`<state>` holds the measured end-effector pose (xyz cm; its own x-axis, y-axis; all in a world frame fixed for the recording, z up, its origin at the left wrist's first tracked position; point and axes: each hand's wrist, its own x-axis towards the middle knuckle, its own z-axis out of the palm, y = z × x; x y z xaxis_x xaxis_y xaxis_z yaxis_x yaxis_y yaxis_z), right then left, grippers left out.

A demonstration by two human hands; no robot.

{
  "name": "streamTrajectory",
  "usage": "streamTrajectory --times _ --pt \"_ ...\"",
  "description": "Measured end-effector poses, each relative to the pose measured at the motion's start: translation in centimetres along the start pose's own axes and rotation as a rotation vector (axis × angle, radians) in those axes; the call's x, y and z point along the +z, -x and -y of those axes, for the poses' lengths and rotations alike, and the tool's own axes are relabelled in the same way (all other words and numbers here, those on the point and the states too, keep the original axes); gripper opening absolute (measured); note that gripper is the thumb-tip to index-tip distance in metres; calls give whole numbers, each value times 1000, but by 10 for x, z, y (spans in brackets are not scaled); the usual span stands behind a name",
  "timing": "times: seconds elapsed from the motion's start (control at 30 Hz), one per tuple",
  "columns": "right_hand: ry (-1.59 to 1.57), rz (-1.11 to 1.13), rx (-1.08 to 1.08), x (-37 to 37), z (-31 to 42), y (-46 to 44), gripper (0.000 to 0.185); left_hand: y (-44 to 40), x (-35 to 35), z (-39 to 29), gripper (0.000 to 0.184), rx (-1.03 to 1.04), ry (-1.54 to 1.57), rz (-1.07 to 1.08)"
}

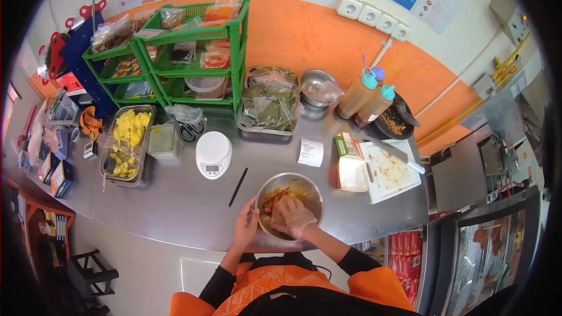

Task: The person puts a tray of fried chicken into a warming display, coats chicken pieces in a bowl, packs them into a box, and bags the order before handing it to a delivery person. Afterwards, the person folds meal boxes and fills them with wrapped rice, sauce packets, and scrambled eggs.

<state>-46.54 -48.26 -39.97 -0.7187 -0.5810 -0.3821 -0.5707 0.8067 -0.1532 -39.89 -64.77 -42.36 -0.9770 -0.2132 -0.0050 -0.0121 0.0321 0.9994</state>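
Near the middle of the counter's front edge, a metal bowl is holding a reddish-brown food mix. The right hand, wearing a clear glove, is reaching down into it — judging by the pose, mixing is the step in hand. Its fingers are curving into the food, which is lying directly under and against them; how tightly they are closing, and on how much, I cannot tell. The left hand is resting at the bowl's left side, thumb and forefinger slightly apart by the rim — whether they are truly gripping it, I cannot tell. The next move, I'd judge, is calling for a steady bowl and fingertips sweeping along its wall.
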Motion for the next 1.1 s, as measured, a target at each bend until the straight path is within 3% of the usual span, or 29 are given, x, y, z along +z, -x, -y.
streamTrajectory --times 0.13,0.23,0.33,0.5,0.6,0.73,0.83,0.93,1.03,1.07,1.1 --pt "13 -85 250 -3 -12 1 63 16 46 -7 40 -167 223 -74" --pt "-33 -241 -95 16 -44 17 63 22 67 5 38 -47 8 -193" --pt "-168 -113 -302 5 -87 27 65 28 85 24 37 43 -57 -269" --pt "-285 -30 -99 -40 -96 35 61 41 118 -16 37 -181 85 -326" --pt "147 -106 -266 4 -89 41 60 46 128 -11 36 -160 7 -357" --pt "90 93 -289 -9 -95 44 48 52 137 -3 36 -141 -42 -374" --pt "47 -2 -251 -13 -97 47 41 51 144 -8 34 -145 -30 -419" --pt "-115 278 -279 -33 -103 31 41 53 143 -4 35 -139 -137 -403" --pt "-745 36 -283 -31 -132 33 40 55 142 -6 36 -159 -86 -392" --pt "-863 156 -195 -40 -137 35 41 55 141 -7 36 -168 -79 -392" --pt "-920 128 -211 -38 -141 33 42 55 141 -9 36 -176 -72 -391"
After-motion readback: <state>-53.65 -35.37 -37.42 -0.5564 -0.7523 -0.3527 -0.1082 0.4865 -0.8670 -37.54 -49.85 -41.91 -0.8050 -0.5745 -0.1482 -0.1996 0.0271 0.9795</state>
